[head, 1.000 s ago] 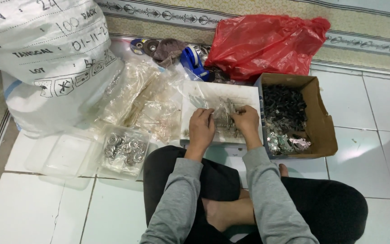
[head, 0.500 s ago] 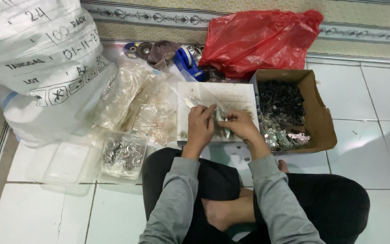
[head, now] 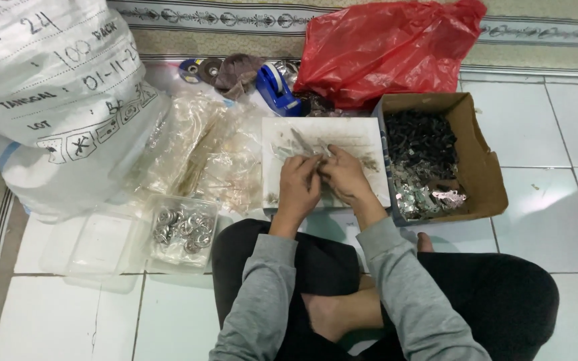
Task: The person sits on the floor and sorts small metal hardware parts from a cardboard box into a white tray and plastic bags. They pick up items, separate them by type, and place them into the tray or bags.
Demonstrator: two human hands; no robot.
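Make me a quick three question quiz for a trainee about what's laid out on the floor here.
1. True or false: the cardboard box sits to the person's right of the white tray.
2. Which colour is the tape dispenser? A) red B) blue C) green
3. Fill in: the round metal parts lie in a clear plastic ____.

Key
1. True; it holds dark and silvery small parts.
2. B; it lies beside the red plastic bag.
3. Container; it is near the left knee, apart from both hands, the left hand and right hand, which meet over the tray.
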